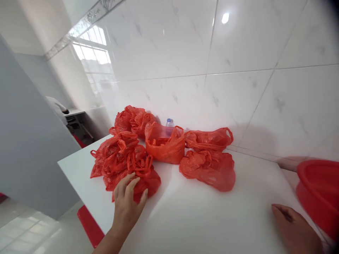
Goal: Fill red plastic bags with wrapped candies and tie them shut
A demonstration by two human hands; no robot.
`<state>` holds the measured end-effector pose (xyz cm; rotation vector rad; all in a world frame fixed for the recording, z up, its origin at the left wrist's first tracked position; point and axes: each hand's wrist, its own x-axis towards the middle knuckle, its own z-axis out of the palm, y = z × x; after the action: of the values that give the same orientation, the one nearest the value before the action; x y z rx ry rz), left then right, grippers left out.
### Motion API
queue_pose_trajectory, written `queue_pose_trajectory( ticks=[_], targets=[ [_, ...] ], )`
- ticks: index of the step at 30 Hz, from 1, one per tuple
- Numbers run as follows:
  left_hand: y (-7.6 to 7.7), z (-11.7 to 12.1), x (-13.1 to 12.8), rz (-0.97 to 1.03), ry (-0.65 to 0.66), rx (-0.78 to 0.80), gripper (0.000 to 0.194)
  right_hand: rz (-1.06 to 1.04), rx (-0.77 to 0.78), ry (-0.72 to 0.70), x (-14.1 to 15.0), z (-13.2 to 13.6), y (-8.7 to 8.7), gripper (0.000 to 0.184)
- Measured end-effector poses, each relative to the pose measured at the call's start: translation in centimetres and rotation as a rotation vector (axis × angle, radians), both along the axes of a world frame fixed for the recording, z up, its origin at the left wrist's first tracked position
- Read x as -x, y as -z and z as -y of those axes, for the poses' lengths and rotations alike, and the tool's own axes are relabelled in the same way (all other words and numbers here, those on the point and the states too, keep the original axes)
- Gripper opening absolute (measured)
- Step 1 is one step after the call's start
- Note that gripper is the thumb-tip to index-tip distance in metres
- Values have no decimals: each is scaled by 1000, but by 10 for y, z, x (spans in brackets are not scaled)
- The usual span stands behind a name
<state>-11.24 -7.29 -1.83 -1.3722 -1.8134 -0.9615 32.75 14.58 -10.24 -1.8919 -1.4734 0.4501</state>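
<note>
My left hand (pixel 128 201) reaches over the near end of a heap of crumpled red plastic bags (pixel 116 151). Its fingers are apart and curved, and the fingertips are at the nearest red bag (pixel 152 180); I cannot tell whether they touch it. Low at the right, my right hand (pixel 298 225) hovers above the table with its fingers drawn together and nothing seen in them. Between the hands, a red bag (pixel 165 151) stands with its mouth open upward. Beside it lie a flattened red bag (pixel 212 171) and another folded red bag (pixel 209 139).
The white table (pixel 196 218) runs along a tiled wall (pixel 172 56). A clear bottle with a blue cap (pixel 169 122) stands behind the upright bag. At the right edge is a red basin (pixel 317 187). A red stool (pixel 90 225) is below the left edge. A person's sleeve (pixel 56 106) shows far left.
</note>
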Motion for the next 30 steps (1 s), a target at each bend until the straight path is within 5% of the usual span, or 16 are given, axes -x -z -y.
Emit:
queue_pose_trajectory(
  ticks=[4,7,10,15,20,24,30],
  targets=[
    [8,-3,-20,-157,222,142,33,-28,52,-42,14,15,-29,29],
    [23,-14,-24,-168,365,379,25,-63,59,-55,18,18,-29,30],
    [39,-28,-14,-167,358,502,18,-66,41,-74,18,18,-24,30],
    [48,-39,-9,-167,317,453,18,-10,-6,-96,19,18,-24,30],
    [38,-58,-47,-122,442,394,20,131,-116,-149,33,19,-20,29],
    [33,-93,-86,-65,589,487,30,225,-293,-277,65,24,-13,33],
    [40,-154,-115,-18,505,504,39,319,-379,-558,115,42,-17,58]
  ],
)
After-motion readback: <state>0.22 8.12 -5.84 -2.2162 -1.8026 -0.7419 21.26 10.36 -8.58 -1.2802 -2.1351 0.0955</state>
